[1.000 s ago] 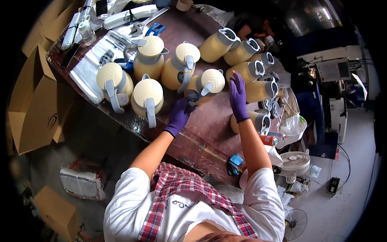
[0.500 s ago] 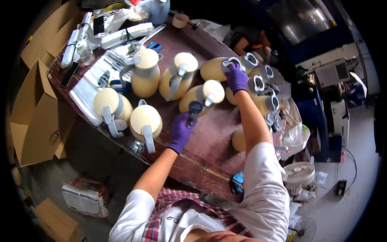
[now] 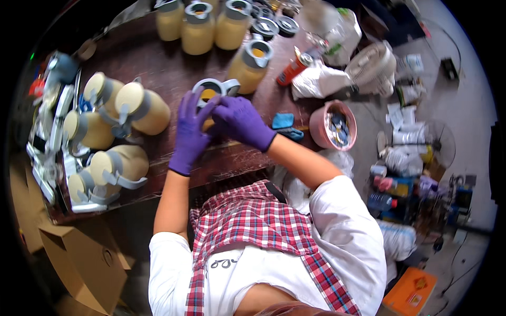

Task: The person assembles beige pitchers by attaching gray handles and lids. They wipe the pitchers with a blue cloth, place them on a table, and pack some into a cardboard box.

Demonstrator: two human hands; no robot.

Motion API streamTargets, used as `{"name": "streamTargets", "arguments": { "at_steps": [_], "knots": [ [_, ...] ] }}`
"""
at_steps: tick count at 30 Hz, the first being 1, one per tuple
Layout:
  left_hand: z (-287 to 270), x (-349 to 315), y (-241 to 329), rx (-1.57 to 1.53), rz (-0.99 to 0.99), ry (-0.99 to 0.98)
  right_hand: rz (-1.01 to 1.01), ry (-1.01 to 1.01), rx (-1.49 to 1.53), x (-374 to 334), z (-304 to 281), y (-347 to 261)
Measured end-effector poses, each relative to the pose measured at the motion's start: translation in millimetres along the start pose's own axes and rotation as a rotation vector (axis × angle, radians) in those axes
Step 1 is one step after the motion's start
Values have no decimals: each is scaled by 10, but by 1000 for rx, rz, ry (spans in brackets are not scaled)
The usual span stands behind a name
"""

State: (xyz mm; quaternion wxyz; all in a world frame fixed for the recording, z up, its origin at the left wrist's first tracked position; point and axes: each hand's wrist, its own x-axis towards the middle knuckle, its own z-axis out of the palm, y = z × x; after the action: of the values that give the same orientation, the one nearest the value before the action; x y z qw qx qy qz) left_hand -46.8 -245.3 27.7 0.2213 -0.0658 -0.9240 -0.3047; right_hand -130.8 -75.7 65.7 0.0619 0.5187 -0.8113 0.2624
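Note:
An open-topped beige vacuum jug (image 3: 206,84) with a grey collar and handle stands at the table's near middle; its body is mostly hidden by my hands. My left hand (image 3: 191,129), in a purple glove, is closed round its left side, the thumb reaching toward the right. At its near right side my right hand (image 3: 242,121), gloved alike, has its fingers bent together; what they pinch is hidden. Another open jug (image 3: 247,68) stands just behind. To the left are several jugs with cream lids, among them a near lidded jug (image 3: 143,111).
Several open jugs (image 3: 198,31) stand along the back, beside loose dark-and-grey rings (image 3: 264,27). On the right are a red spray can (image 3: 294,68), a blue cloth (image 3: 283,121), a pink bucket (image 3: 316,126) and a white fan (image 3: 371,68). Cardboard boxes (image 3: 87,263) stand at lower left.
My view has swung to the right. My hands, earlier apart, one by a lidded jug and one at an open jug farther back, have come together at an open jug close to me.

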Motion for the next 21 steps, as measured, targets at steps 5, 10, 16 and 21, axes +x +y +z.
{"name": "streamTargets", "arguments": {
  "at_steps": [5,10,16,21],
  "knots": [
    [334,-227,80,-148,-144,-116,517,451,292,-1805,-55,394],
    [437,-192,666,68,-84,-20,792,448,11,-2841,275,1164],
    [689,-16,754,-142,-108,-108,817,234,-189,-2785,782,1715],
    [743,-43,805,-149,-207,-102,845,731,647,-2208,751,1210]
  ]
}}
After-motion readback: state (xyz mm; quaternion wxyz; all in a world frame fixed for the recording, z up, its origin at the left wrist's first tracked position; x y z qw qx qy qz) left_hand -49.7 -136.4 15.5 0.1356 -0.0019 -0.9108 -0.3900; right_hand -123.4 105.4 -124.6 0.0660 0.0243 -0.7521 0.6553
